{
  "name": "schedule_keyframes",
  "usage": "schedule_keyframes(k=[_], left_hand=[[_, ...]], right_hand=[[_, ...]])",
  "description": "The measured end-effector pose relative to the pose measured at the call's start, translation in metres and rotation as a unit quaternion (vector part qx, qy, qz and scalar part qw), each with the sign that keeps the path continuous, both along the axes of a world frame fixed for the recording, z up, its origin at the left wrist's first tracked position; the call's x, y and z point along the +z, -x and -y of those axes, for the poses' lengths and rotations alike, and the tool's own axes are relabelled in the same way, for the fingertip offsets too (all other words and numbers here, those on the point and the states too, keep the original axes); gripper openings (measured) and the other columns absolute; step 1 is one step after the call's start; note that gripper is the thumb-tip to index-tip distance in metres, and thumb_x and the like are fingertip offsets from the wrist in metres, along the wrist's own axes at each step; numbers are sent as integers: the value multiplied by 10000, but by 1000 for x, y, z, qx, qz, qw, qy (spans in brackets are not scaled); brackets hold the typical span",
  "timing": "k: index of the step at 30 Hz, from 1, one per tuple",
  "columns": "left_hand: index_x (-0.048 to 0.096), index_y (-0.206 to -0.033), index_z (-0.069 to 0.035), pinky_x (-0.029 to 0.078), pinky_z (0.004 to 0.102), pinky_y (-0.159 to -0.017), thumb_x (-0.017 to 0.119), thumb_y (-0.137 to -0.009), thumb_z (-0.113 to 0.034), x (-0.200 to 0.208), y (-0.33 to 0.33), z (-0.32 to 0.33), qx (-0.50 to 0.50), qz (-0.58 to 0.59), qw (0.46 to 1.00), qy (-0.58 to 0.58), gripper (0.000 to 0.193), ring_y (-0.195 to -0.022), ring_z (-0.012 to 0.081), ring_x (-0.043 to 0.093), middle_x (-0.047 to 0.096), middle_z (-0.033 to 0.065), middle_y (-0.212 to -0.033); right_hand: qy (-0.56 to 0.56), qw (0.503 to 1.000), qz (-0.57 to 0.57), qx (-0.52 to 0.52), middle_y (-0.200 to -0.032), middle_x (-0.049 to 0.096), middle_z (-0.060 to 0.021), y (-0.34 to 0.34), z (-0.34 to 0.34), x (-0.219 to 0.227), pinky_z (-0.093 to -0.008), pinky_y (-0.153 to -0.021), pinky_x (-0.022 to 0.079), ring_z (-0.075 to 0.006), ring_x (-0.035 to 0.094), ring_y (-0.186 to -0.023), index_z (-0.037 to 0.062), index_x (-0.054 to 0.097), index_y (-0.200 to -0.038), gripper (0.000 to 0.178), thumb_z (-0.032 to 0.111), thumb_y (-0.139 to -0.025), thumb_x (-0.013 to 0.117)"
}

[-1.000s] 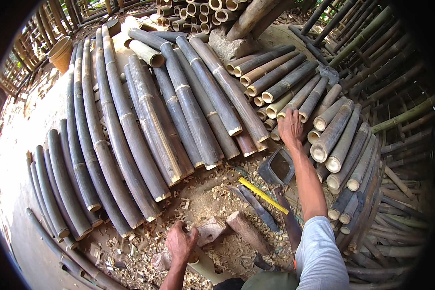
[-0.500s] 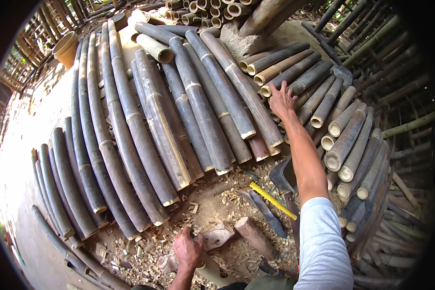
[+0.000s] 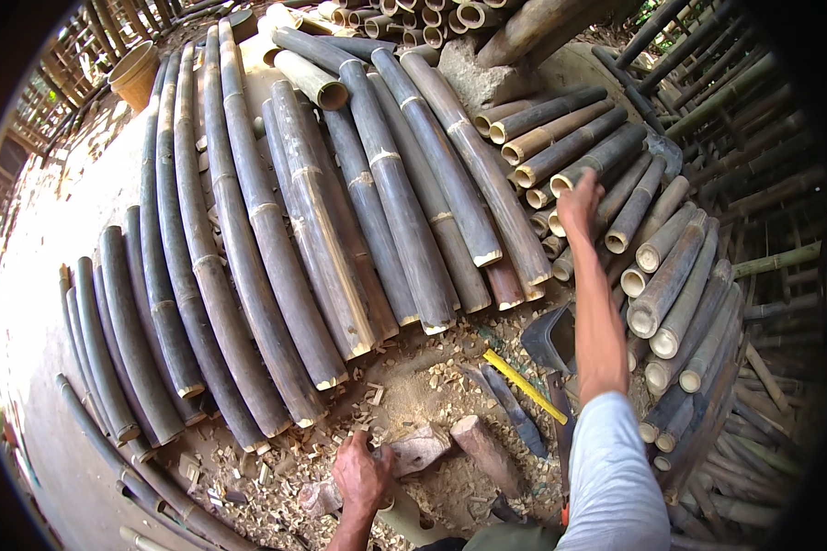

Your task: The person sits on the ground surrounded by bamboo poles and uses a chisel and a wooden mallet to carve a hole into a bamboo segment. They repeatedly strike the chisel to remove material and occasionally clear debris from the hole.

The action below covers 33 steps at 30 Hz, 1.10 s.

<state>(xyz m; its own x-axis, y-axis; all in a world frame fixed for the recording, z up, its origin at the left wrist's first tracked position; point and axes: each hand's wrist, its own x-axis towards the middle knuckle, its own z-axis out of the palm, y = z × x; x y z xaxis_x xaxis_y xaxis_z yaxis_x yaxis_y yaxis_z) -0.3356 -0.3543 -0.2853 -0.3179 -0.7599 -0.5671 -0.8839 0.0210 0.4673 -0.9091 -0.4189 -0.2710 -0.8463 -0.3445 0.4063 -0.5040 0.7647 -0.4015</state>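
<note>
My right hand (image 3: 581,204) reaches out to the stack at the right. Its fingers are closed at the open near end of a short dark bamboo tube (image 3: 610,152); part of the grip is hidden behind the hand. Low in the middle, my left hand (image 3: 362,472) curls over the upper end of a pale bamboo piece (image 3: 412,520), beside a rough wooden block (image 3: 421,448). To the right of that block lies a stubby log (image 3: 485,452). A yellow folding ruler (image 3: 526,386) and a dark flat blade (image 3: 515,410) rest on the chips between my arms.
Long dark bamboo poles (image 3: 276,248) lie side by side across the ground at the left and centre. More short tubes (image 3: 673,285) are stacked at the right. A black container (image 3: 551,338) stands near my right forearm. At the far left is a tan bucket (image 3: 134,75).
My right hand has shifted slightly right and down, and its spread fingers have closed at a tube's end. The view has tilted a little. My left hand stays in place.
</note>
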Motion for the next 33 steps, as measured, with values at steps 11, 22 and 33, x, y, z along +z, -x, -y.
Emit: schedule_keyframes(k=[11, 22, 33], left_hand=[[707, -1053, -7, 558, 508, -862, 759, -849, -279, 3, 0, 1, -9, 1, 999, 48, 343, -948, 388, 717, 743, 221, -1020], [680, -1044, 17, 559, 517, -840, 748, -855, -256, 0, -4, 2, -16, -26, 998, 63, 339, -925, 378, 706, 727, 218, -993], [665, -1047, 3, 558, 514, -809, 761, -856, -277, -9, -6, -3, -29, -27, 995, 95, 352, -890, 380, 704, 719, 224, -952]], right_hand=[[604, 552, 571, 65, -1039, 679, -151, -88, -46, 25, -468, -820, 599, -322, 694, -931, 59, 598, -1177, 370, 189, -901, 808], [527, 635, 564, -25, -1017, 660, -140, -12, -14, -2, -492, -716, 608, -295, 686, -886, 67, 582, -1153, 387, 229, -876, 798], [243, 960, 91, -100, -1366, 618, -337, 73, -55, 27, -473, -1095, 481, -445, 603, -1290, -91, 585, -1338, 616, 312, -902, 747]])
